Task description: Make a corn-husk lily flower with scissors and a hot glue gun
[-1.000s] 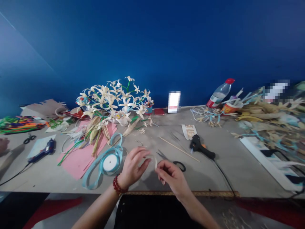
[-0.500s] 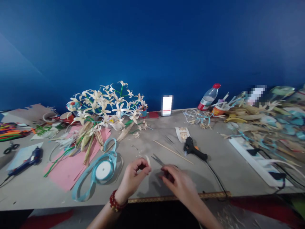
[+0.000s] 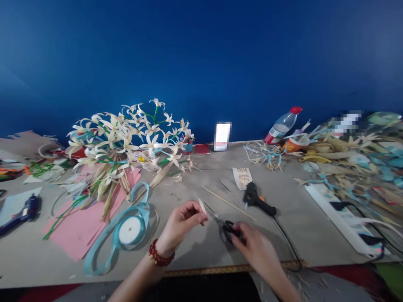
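My left hand (image 3: 185, 220), with a red bead bracelet on its wrist, pinches a small pale curved strip (image 3: 202, 206) between thumb and fingertips. It is raised over the middle of the grey table. To its right, my right hand (image 3: 253, 241) has its thumb and fingers closed at the black handle loops of a pair of scissors (image 3: 229, 228). The scissors' blades point up and left, close to the strip. Whether the scissors rest on the table is hard to tell. A thin wooden stick (image 3: 229, 204) lies just beyond them.
A black glue gun (image 3: 258, 200) lies right of the stick, its cord running to the table's front edge. A white power strip (image 3: 338, 222) is further right. Left are a blue ribbon spool (image 3: 130, 230), pink sheets (image 3: 74, 235) and pale flowers (image 3: 126, 130). A bottle (image 3: 281, 126) leans behind.
My right hand has shifted back and right along the scissors, so their black handles now show. The blades look closer together. My left hand still holds the strip, slightly further right.
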